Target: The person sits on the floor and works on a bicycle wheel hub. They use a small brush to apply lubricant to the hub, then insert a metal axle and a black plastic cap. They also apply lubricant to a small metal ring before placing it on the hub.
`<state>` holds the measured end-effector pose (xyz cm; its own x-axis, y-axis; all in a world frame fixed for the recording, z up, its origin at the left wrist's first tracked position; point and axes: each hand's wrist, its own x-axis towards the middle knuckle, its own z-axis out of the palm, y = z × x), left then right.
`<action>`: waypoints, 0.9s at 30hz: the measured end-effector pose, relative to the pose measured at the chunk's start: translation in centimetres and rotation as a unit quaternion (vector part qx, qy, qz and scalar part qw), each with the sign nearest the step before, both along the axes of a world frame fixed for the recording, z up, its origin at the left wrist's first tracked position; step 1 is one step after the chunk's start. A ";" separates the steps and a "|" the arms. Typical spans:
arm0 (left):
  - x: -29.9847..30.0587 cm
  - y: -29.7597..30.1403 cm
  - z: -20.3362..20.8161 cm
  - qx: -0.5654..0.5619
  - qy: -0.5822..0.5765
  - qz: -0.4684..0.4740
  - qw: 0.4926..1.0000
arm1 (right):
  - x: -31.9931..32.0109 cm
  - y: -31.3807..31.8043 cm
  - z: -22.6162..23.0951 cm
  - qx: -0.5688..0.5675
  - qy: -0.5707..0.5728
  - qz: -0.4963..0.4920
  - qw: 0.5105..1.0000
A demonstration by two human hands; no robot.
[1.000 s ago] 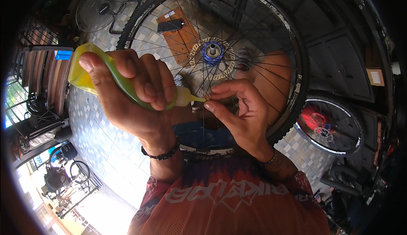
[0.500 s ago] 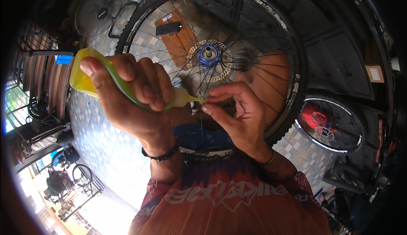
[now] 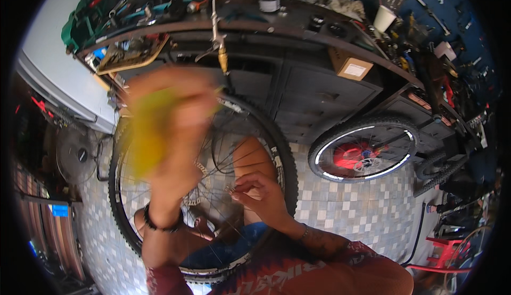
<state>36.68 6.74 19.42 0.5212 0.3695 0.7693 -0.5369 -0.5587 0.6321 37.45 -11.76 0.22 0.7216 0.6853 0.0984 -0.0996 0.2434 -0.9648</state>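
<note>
My left hand (image 3: pixel 183 111), smeared by motion, is raised above the left part of a bicycle wheel. It grips a yellow-green squeeze bottle (image 3: pixel 150 133), also blurred. My right hand (image 3: pixel 263 198) is lower, over the right part of the wheel. Its thumb and fingertips are pinched on a tiny shiny piece (image 3: pixel 232 189), too small to make out. The wheel, with its black knobbly tyre (image 3: pixel 289 170), thin spokes and a brake disc, lies around my bent legs. My left arm hides part of the hub.
A dark workbench (image 3: pixel 245 26) crowded with tools stands ahead, with a brass-coloured air gun (image 3: pixel 222 55) hanging at its front. A cardboard box (image 3: pixel 354 67) sits by the drawers. A second wheel (image 3: pixel 319 172) leans at the right, and a fan (image 3: pixel 80 154) stands left.
The view has swung up and right toward the workbench. My left hand has lifted the bottle away from my right fingertips, where its nozzle was. The right hand keeps its pinch.
</note>
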 end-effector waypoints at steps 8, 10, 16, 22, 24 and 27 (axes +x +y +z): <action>24.4 -11.9 4.0 0.471 -0.107 -0.102 0.869 | 1.9 -5.1 1.0 -0.034 0.030 -0.074 0.996; 27.6 -12.0 3.7 0.503 -0.100 -0.058 0.857 | 1.6 -5.1 1.4 -0.021 0.022 -0.066 0.997; 26.1 -10.6 0.5 0.358 -0.037 0.069 0.930 | 2.1 -6.1 0.2 -0.030 0.018 -0.123 0.992; -2.3 -3.1 -7.6 0.031 0.200 0.074 0.977 | 2.8 -3.9 1.1 -0.026 0.041 -0.052 0.997; -10.5 -2.5 -11.6 -0.122 0.334 0.029 0.934 | 2.7 -2.1 1.3 0.039 0.125 0.061 0.990; -18.9 -6.4 -14.2 -0.384 0.234 -0.038 0.892 | 3.2 1.2 -0.6 0.046 0.111 0.270 0.955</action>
